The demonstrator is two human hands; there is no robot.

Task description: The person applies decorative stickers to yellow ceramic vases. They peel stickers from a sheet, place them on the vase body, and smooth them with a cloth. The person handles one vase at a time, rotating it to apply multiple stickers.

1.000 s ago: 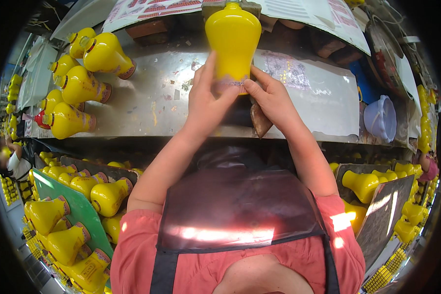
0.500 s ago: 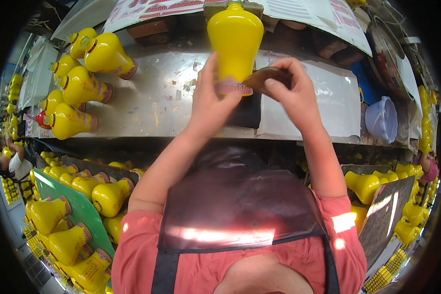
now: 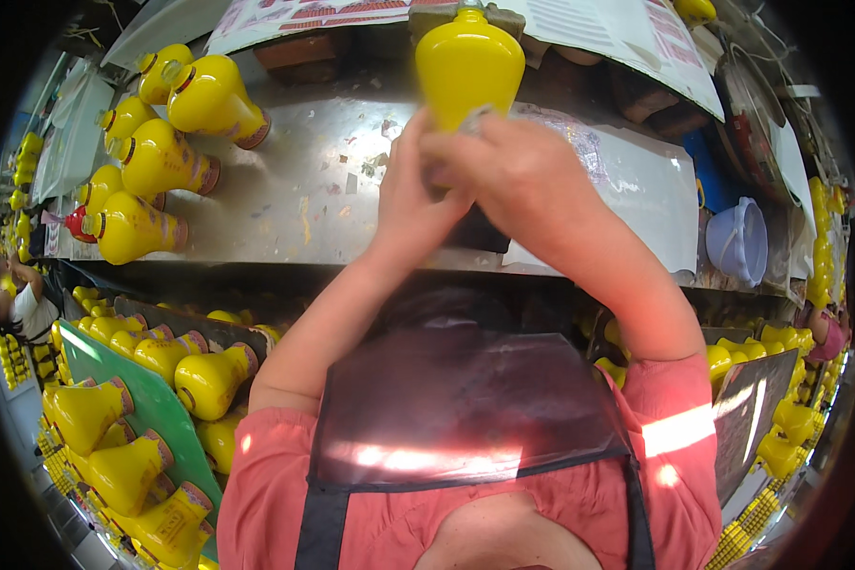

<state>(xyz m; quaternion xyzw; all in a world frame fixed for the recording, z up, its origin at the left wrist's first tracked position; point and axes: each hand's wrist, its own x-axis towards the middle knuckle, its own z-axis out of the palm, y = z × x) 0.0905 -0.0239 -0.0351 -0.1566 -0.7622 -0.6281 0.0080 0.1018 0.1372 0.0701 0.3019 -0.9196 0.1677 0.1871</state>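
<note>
One yellow bottle (image 3: pixel 470 71) midway along the bench (image 3: pixel 275 218), just behind the front edge! Left hand (image 3: pixel 408 195) grips its lower end; right hand (image 3: pixel 532 176) comes across, fingers (image 3: pixel 446 152) bent, their hold too blurred to tell. Six more bottles (image 3: pixel 161 157) crowd the left edge.

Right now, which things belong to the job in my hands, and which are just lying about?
In the job:
Yellow bottle, left hand and right hand at its lower end
Block by its neck, apparently

Likely just lying about:
Pale bucket
Green board
Other yellow bottles, left, unhandled
</note>
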